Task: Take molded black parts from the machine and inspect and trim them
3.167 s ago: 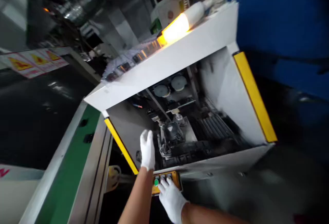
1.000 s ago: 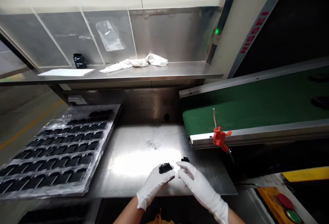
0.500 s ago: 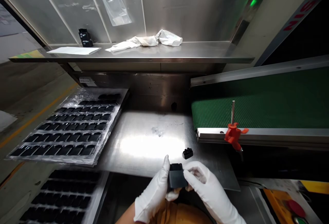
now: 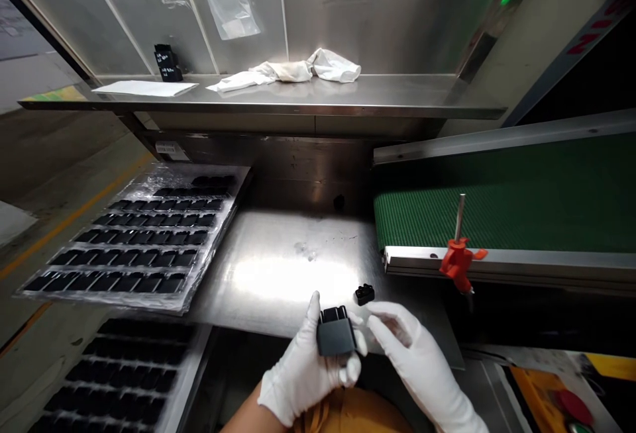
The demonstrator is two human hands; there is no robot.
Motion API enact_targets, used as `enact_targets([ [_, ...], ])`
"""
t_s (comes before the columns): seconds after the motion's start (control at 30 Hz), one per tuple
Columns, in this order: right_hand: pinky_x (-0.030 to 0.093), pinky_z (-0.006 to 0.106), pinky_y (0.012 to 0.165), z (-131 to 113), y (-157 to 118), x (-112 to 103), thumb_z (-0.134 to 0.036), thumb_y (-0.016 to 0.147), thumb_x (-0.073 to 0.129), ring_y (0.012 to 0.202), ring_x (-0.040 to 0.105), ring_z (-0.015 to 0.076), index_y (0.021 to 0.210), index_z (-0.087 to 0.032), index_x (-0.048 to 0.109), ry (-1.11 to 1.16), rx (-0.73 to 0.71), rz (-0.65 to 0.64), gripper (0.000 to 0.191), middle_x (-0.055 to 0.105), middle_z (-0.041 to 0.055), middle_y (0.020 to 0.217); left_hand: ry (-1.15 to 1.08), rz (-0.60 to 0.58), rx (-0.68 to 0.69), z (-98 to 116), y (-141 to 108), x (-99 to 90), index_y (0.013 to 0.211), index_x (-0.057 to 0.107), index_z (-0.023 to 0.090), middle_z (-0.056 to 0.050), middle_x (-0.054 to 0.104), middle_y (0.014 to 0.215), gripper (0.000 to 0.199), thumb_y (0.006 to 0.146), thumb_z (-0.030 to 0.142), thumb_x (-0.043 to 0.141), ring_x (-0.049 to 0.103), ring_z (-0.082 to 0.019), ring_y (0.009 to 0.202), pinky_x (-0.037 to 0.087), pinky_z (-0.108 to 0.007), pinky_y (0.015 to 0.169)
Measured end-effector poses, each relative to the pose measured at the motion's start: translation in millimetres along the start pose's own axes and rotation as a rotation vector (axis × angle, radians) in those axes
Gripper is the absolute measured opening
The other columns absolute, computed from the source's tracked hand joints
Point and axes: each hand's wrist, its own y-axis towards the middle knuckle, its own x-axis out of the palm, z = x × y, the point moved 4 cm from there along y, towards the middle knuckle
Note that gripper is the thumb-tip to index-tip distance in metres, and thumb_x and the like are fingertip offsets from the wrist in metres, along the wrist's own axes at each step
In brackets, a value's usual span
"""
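Black plastic housing (image 4: 336, 334) in left hand (image 4: 304, 380)

we are looking down on a brushed-steel table (image 4: 278, 267), and a small block-shaped part (image 4: 364, 294) is sitting on its near right side. a film-wrapped tray of moulded parts (image 4: 199, 267) is lying to its left, with a second tray (image 4: 191, 367) resting nearer us. a ribbed belt conveyor (image 4: 497, 214) is running along its right, while a steel shelf (image 4: 348, 98) is standing behind, carrying a crumpled cloth (image 4: 288, 70) and a paper sheet (image 4: 144, 88).
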Motion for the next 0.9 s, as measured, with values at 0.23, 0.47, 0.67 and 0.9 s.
enact_targets([
  [0.23, 0.049, 0.042, 0.1, 65, 48, -22, -0.028, 0.087, 0.043, 0.11, 0.061, 0.0257, 0.122, -0.018, 0.062, -0.598, -0.102, 0.052, 0.041, 0.062, 0.0123, 0.125, 0.083, 0.071, 0.189, 3, -10, -3.8, 0.102, 0.068, 0.01, -0.013, 0.07, 0.094, 0.061, 0.084, 0.067, 0.055, 0.052, -0.005, 0.043, 0.032, -0.018, 0.042],
  [0.47, 0.038, 0.037, 0.113, 129, 97, -31, -0.011, 0.078, 0.042, 0.129, 0.051, 0.0232, 0.137, -0.017, 0.054, -0.679, -0.052, -0.041, 0.06, 0.049, 0.0125, 0.144, 0.204, 0.087, 0.305, 4, -18, -21.0, 0.101, 0.07, 0.011, -0.007, 0.063, 0.084, 0.029, 0.087, 0.037, 0.066, 0.049, -0.005, 0.051, 0.029, -0.019, 0.049],
  [0.67, 0.04, 0.03, 0.108, 130, 114, -24, -0.009, 0.063, 0.054, 0.121, 0.056, 0.0212, 0.124, -0.019, 0.062, -0.628, -0.078, -0.15, 0.063, 0.052, 0.0094, 0.135, 0.146, 0.286, 0.294, 3, -21, -50.0, 0.1, 0.07, 0.013, -0.005, 0.064, 0.089, 0.027, 0.082, 0.034, 0.072, 0.049, -0.004, 0.054, 0.033, -0.017, 0.05],
  [0.9, 0.044, 0.04, 0.097, 116, 113, -18, -0.033, 0.067, 0.068, 0.1, 0.058, 0.026, 0.09, -0.017, 0.063, -0.534, -0.036, -0.209, 0.029, 0.057, 0.0112, 0.113, 0.186, 0.43, 0.287, -3, -15, -75.2, 0.09, 0.065, 0.013, -0.003, 0.061, 0.087, 0.027, 0.078, 0.034, 0.077, 0.055, -0.007, 0.067, 0.044, -0.017, 0.06],
])
